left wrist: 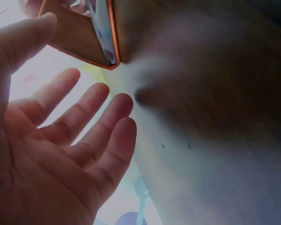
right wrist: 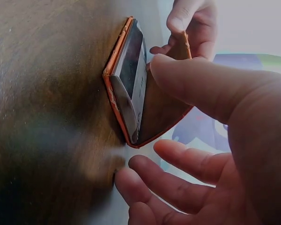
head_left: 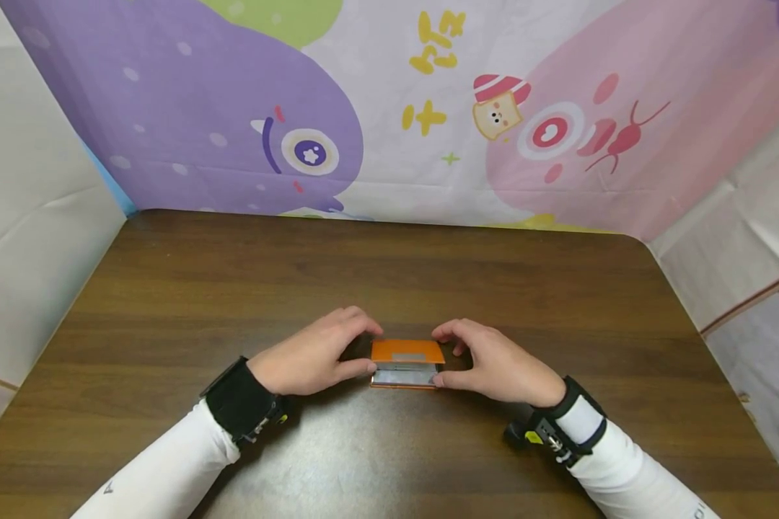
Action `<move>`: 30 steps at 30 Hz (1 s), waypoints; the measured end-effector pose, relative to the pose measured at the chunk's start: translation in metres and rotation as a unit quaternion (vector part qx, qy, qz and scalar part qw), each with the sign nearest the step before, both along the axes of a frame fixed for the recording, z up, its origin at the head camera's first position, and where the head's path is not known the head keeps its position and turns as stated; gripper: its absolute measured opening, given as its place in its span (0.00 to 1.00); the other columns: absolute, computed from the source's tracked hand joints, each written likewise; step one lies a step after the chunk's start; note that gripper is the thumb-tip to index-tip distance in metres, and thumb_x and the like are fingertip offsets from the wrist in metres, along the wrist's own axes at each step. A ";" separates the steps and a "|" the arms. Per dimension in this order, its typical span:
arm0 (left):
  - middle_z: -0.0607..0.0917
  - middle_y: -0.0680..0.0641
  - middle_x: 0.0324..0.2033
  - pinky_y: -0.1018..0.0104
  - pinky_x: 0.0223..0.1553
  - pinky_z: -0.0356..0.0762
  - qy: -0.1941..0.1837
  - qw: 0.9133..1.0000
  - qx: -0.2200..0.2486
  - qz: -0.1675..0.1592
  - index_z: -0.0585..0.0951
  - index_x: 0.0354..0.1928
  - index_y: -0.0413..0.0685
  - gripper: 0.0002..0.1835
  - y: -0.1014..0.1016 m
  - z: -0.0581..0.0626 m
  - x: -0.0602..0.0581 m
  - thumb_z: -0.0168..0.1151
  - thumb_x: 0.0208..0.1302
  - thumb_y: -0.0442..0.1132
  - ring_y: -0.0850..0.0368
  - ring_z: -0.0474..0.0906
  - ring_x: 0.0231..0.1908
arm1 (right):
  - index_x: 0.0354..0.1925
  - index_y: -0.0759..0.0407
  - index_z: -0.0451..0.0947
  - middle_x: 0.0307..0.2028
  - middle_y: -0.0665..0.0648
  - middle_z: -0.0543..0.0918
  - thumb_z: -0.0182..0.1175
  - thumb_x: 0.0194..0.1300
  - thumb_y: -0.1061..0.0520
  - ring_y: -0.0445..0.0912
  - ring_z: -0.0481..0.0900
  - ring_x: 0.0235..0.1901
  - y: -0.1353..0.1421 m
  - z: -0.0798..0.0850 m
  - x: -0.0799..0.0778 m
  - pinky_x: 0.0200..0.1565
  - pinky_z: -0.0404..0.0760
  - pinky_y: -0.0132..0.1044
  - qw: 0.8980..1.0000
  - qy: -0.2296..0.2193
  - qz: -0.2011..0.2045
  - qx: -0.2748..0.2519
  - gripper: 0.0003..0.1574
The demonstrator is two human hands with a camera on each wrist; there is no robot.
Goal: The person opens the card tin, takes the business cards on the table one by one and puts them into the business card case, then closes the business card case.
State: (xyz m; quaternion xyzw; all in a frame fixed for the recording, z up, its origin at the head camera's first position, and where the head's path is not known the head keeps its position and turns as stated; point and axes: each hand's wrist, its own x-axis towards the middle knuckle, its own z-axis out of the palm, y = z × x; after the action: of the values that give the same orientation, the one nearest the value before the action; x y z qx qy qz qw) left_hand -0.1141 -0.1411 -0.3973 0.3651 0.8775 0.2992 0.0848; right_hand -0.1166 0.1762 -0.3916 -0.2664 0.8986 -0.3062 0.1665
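Note:
A small orange card case [head_left: 405, 349] lies on the table, its flap partly raised over a silver metal tray [right wrist: 125, 108]. The flap's inner face [right wrist: 161, 103] looks brown. My left hand [head_left: 321, 353] is at the case's left side, the thumb by the flap edge and the other fingers spread. My right hand [head_left: 500, 360] is at the opposite side, with its thumb [right wrist: 178, 79] over the flap's inner side and its fingers loosely bent. In the left wrist view, the left palm [left wrist: 51, 154] faces the camera and its long fingers stay apart from the case. The tray's contents are unclear.
The brown wooden table [head_left: 234, 274] extends around the case. A printed cloth [head_left: 396, 180] with cartoon figures hangs along the back edge, and pale panels [head_left: 45, 209] stand at both sides. Each wrist wears a black strap [head_left: 243, 400] with a small device.

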 end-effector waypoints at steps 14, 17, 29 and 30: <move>0.81 0.49 0.60 0.49 0.64 0.73 0.053 0.997 -0.051 -0.011 0.79 0.67 0.47 0.31 0.002 -0.004 0.006 0.75 0.68 0.53 0.51 0.75 0.58 | 0.67 0.56 0.77 0.59 0.52 0.81 0.81 0.60 0.45 0.46 0.78 0.50 -0.006 -0.002 0.007 0.55 0.81 0.45 0.999 0.030 0.026 0.029 0.42; 0.81 0.49 0.60 0.48 0.64 0.73 0.053 0.997 -0.058 -0.013 0.79 0.67 0.47 0.31 0.003 -0.004 0.007 0.75 0.68 0.53 0.51 0.74 0.58 | 0.67 0.55 0.77 0.59 0.51 0.81 0.81 0.60 0.45 0.46 0.78 0.50 -0.008 -0.002 0.008 0.55 0.81 0.45 0.998 0.035 0.027 0.035 0.42; 0.82 0.51 0.59 0.50 0.61 0.74 0.065 0.995 -0.066 -0.021 0.80 0.66 0.47 0.31 0.003 -0.003 0.012 0.77 0.66 0.52 0.52 0.73 0.55 | 0.66 0.54 0.78 0.58 0.50 0.81 0.81 0.60 0.46 0.45 0.78 0.49 -0.010 -0.005 0.013 0.54 0.81 0.45 0.997 0.056 0.026 0.041 0.40; 0.82 0.51 0.59 0.50 0.60 0.74 0.068 0.995 -0.066 -0.022 0.80 0.66 0.47 0.31 0.003 -0.003 0.013 0.77 0.66 0.52 0.52 0.73 0.55 | 0.65 0.54 0.78 0.58 0.50 0.81 0.81 0.60 0.46 0.45 0.78 0.49 -0.011 -0.005 0.013 0.54 0.81 0.45 0.997 0.058 0.026 0.041 0.40</move>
State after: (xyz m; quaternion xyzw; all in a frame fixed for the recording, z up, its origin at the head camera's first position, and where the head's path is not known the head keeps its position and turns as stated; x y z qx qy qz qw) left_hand -0.1016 -0.1382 -0.4006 0.3969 0.8910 0.2133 0.0556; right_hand -0.1033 0.1655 -0.3968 -0.2998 0.9114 -0.2487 0.1325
